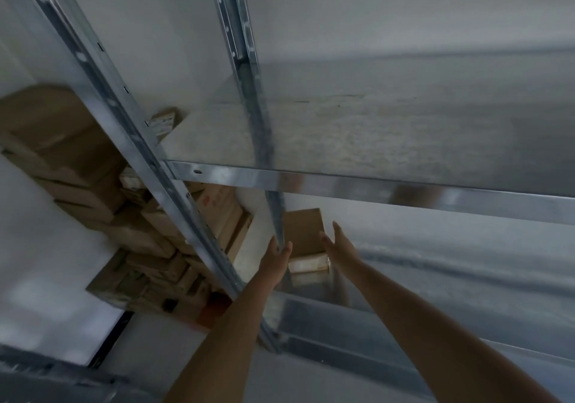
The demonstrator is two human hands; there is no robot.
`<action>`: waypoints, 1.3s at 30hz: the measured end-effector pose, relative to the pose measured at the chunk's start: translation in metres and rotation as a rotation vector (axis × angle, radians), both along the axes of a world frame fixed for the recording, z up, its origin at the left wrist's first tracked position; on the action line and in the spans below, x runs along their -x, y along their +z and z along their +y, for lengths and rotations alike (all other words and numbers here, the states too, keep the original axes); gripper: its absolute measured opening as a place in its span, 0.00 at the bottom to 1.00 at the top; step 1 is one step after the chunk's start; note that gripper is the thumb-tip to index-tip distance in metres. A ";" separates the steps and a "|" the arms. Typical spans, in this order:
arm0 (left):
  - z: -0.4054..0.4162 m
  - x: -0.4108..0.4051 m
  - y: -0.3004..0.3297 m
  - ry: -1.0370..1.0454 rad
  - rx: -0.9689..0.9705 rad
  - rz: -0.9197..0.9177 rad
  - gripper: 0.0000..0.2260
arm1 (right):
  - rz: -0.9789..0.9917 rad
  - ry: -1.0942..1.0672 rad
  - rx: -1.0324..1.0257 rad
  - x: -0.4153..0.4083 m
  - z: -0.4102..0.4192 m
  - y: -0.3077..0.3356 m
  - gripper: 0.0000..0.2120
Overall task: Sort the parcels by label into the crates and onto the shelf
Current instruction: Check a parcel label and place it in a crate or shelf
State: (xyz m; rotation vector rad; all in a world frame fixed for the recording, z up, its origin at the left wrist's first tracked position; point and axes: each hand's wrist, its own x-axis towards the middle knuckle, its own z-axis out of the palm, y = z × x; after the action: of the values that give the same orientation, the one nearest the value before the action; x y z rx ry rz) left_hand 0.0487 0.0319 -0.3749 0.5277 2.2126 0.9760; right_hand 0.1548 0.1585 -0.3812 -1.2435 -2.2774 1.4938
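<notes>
Both hands reach into the metal shelf (pixel 373 181) — the left hand (pixel 275 255) and right hand (pixel 337 242) flank a brown parcel (pixel 303 231), fingers straight. The parcel sits on the lower level beside an upright post (pixel 277 216); contact is unclear through the blur.

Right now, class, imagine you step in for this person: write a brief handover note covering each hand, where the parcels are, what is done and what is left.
Left hand: open, fingers straight, beside the shelf post, holding nothing.
Right hand: open, at the right side of the brown parcel; contact is unclear.
The brown parcel sits on the lower shelf, with a paler parcel just in front.
Done: those two are on the shelf.
Left: a large pile of boxes beyond the rack, unsorted as far as visible. Labels are too blurred to read; no crates clearly in view.
</notes>
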 end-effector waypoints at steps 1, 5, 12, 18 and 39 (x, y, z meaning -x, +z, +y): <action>0.003 0.003 -0.003 -0.009 -0.006 0.008 0.26 | 0.014 -0.016 0.050 0.006 0.003 -0.003 0.29; 0.006 0.005 -0.009 -0.024 -0.021 0.004 0.21 | 0.061 -0.068 0.209 0.015 0.007 -0.010 0.26; 0.009 0.010 -0.016 -0.012 -0.095 0.031 0.16 | 0.099 -0.123 0.251 0.013 0.013 -0.018 0.21; 0.007 -0.001 0.003 0.004 -0.169 -0.027 0.17 | 0.243 -0.200 0.367 -0.013 0.011 0.008 0.27; -0.023 -0.115 0.109 -0.310 -0.296 0.037 0.27 | 0.376 -0.164 0.460 -0.132 -0.025 0.099 0.41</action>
State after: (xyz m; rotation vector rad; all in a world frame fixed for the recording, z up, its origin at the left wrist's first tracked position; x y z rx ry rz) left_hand 0.1636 0.0089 -0.2657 0.9972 1.9480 1.1349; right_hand 0.2865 0.1334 -0.2824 -1.0893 -1.6112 2.0504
